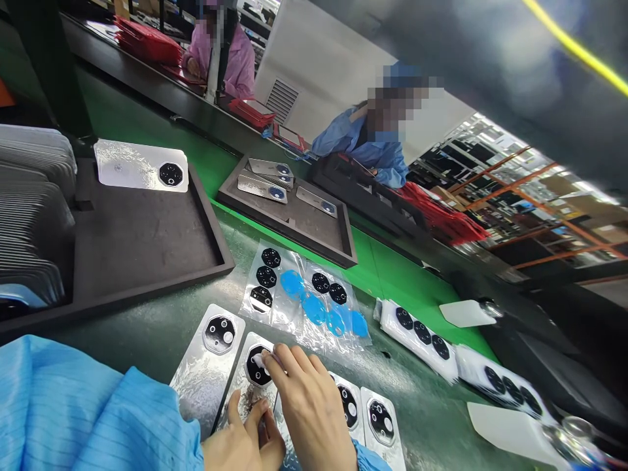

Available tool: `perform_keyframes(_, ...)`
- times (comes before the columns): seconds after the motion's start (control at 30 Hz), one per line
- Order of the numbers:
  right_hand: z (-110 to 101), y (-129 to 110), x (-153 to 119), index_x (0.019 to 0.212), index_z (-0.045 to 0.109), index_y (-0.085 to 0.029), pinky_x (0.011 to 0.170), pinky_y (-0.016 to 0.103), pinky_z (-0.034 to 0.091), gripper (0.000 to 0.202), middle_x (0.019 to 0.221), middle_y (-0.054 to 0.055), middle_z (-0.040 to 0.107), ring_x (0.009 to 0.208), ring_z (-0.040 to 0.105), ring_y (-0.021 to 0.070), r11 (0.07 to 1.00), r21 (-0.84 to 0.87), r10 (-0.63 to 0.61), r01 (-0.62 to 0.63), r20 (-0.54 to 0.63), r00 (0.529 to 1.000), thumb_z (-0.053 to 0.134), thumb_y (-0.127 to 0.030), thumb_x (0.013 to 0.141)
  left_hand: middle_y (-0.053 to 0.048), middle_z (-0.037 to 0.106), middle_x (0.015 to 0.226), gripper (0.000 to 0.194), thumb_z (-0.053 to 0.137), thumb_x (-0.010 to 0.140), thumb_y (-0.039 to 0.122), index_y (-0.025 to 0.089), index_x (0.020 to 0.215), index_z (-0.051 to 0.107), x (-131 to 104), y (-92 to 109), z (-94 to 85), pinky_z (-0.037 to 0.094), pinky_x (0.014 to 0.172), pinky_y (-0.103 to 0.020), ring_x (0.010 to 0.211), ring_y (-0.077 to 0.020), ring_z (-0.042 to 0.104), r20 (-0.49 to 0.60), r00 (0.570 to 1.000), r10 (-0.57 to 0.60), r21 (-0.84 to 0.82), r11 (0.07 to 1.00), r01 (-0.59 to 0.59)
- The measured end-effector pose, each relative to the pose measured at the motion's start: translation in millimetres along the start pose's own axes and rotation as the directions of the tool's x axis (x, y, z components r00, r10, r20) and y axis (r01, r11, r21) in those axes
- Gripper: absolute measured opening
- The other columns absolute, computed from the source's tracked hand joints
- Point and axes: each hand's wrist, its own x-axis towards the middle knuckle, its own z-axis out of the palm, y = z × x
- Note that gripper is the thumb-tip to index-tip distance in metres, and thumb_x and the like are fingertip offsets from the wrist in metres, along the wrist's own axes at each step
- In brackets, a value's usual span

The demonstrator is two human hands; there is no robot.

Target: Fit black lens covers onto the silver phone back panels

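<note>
Several silvery phone back panels lie in a row at the bottom centre, each with a black octagonal camera piece. My right hand (pixel 311 405) is over the second panel (pixel 255 392) from the left, its fingertips pinching a small white piece (pixel 259 360) against the black octagon (pixel 254 373). Lower on that same panel rests my left hand (pixel 248 435), fingers apart, its tips on or near the surface. To their left lies another panel (pixel 199 379). Just beyond the hands is a clear film sheet (pixel 289 311) with black octagons and blue round stickers.
A dark tray (pixel 147 242) holds a panel stack and one loose panel (pixel 132 163). Behind stands a smaller tray (pixel 318 229) with panels. Bagged black pieces (pixel 417 333) and two white-bladed tools (pixel 510 425) lie right. Two people (pixel 363 140) work beyond.
</note>
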Motion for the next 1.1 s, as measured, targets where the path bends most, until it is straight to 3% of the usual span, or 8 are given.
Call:
perform_keyframes(0.2,0,-1,0,0.091,0.061,-0.018,0.063,0.033,0.036,0.032,0.087,0.003,0.062,0.073,0.052,0.0202,1.000,-0.013,-0.001,0.001,0.027,1.000,0.059,0.005,0.069,-0.023,0.065,0.124,0.035,0.048,0.097,0.023,0.011,0.128,0.060,-5,-8,-22.1,0.050,0.094,-0.049,0.113,-0.0317,0.064,-0.027,0.996,0.088,0.004,0.996,-0.088)
perform_keyframes(0.3,0,-1,1,0.091,0.061,-0.018,0.064,0.033,0.037,0.031,0.088,0.003,0.063,0.073,0.052,0.0204,1.000,0.006,0.016,-0.016,0.031,0.999,0.060,0.004,0.069,-0.023,0.066,0.123,0.034,0.047,0.098,0.023,0.009,0.125,0.062,-3,-9,-28.4,0.049,0.094,-0.049,0.111,-0.0311,0.065,-0.047,0.994,0.102,0.060,0.993,-0.099)
perform_keyframes(0.47,-2,-2,1,0.091,0.062,-0.017,0.064,0.034,0.037,0.034,0.087,0.003,0.062,0.073,0.052,0.0207,1.000,-0.014,0.012,-0.011,0.024,1.000,0.056,0.006,0.068,-0.020,0.070,0.116,0.033,0.045,0.099,0.022,0.007,0.123,0.063,-4,-13,-36.0,0.052,0.088,-0.046,0.112,-0.0310,0.065,-0.076,0.972,0.221,0.129,0.969,-0.211)
perform_keyframes(0.77,-2,-1,0,0.095,0.063,-0.017,0.064,0.034,0.038,0.038,0.087,0.003,0.062,0.074,0.053,0.0208,0.999,-0.001,0.034,-0.034,0.034,0.999,0.056,0.007,0.066,-0.021,0.066,0.123,0.034,0.047,0.096,0.017,0.011,0.127,0.060,-8,-10,-34.5,0.048,0.092,-0.046,0.114,-0.0300,0.062,-0.084,0.992,0.092,0.034,0.995,-0.089)
perform_keyframes(0.9,-2,-2,0,0.097,0.063,-0.016,0.064,0.034,0.038,0.039,0.087,0.003,0.062,0.073,0.053,0.0204,1.000,0.006,0.030,-0.030,0.016,0.999,0.055,0.007,0.067,-0.021,0.067,0.121,0.035,0.042,0.100,0.022,0.011,0.128,0.060,-9,-12,-28.9,0.049,0.092,-0.046,0.114,-0.0300,0.063,-0.091,0.984,0.153,0.064,0.987,-0.148)
perform_keyframes(1.1,-2,-2,-1,0.098,0.061,-0.017,0.063,0.034,0.038,0.036,0.088,0.003,0.062,0.073,0.054,0.0206,0.999,0.013,0.042,-0.043,0.042,0.998,0.058,0.006,0.071,-0.023,0.068,0.120,0.036,0.046,0.099,0.025,0.008,0.125,0.063,-7,-13,-33.1,0.053,0.085,-0.044,0.106,-0.0312,0.068,-0.076,0.986,0.146,0.119,0.983,-0.137)
